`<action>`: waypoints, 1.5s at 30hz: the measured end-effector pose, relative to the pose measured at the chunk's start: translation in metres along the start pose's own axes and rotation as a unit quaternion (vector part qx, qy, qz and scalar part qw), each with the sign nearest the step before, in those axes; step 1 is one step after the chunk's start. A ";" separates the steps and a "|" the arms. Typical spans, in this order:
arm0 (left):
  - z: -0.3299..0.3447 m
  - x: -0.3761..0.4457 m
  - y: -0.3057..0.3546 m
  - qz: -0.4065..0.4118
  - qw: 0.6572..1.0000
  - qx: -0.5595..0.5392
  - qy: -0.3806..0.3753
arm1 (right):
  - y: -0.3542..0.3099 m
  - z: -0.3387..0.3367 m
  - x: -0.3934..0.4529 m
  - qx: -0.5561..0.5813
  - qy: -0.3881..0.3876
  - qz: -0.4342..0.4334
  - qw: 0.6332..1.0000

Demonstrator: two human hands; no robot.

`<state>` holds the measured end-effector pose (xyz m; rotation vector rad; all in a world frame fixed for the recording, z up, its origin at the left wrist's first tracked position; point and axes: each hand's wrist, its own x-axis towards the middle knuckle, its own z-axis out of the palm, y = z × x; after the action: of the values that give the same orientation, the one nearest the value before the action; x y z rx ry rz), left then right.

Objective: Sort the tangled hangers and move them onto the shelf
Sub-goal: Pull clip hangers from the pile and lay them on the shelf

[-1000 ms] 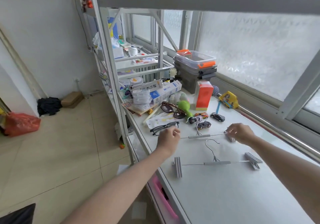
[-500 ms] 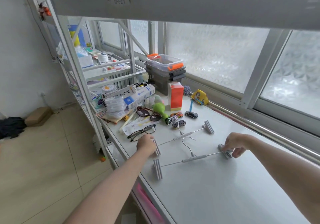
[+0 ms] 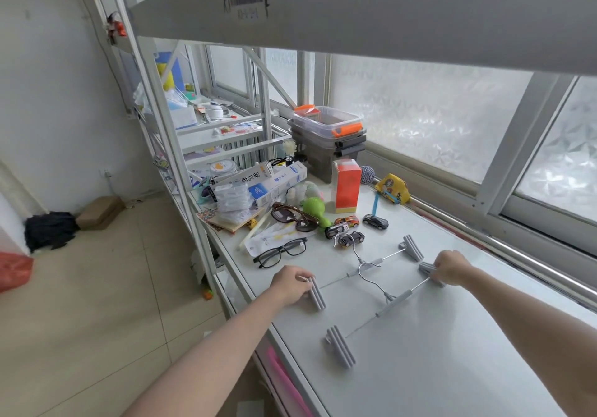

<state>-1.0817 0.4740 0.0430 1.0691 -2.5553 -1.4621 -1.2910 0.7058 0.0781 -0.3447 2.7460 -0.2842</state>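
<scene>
Two metal clip hangers with grey clips lie side by side on the white tabletop (image 3: 458, 361). The far hanger (image 3: 378, 260) has its hook by the toy cars. The near hanger (image 3: 394, 301) has its hook lying across the far hanger's bar. My left hand (image 3: 289, 283) grips the far hanger's left clip. My right hand (image 3: 450, 267) pinches the near hanger's right clip. The near hanger's left clip (image 3: 340, 346) lies free. A grey shelf board (image 3: 371, 6) runs overhead.
Black glasses (image 3: 280, 252), sunglasses (image 3: 292, 217), toy cars (image 3: 347, 227), an orange box (image 3: 347, 185), stacked plastic bins (image 3: 329, 132) and cartons crowd the far left of the table. A white metal rack upright (image 3: 168, 145) stands on the left. Frosted windows and a rail run along the right.
My right hand left the far hanger's right clip and came back to the near hanger's right clip. My left hand stays on the far hanger's left clip. The view swung right.
</scene>
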 end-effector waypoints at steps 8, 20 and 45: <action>-0.006 -0.003 0.000 0.003 1.000 -0.013 -0.028 | -0.002 0.010 0.012 0.035 0.072 0.005 0.997; -0.003 -0.011 -0.003 -0.002 0.999 -0.051 -0.021 | 0.000 0.013 0.017 0.176 0.089 0.027 0.980; -0.026 -0.037 0.005 -0.022 0.998 -0.043 0.049 | -0.013 0.014 -0.009 0.191 0.082 0.033 0.978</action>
<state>-1.0472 0.4764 0.0728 1.1600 -2.3961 -1.4752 -1.2745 0.6936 0.0713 -0.1307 2.7706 -0.8413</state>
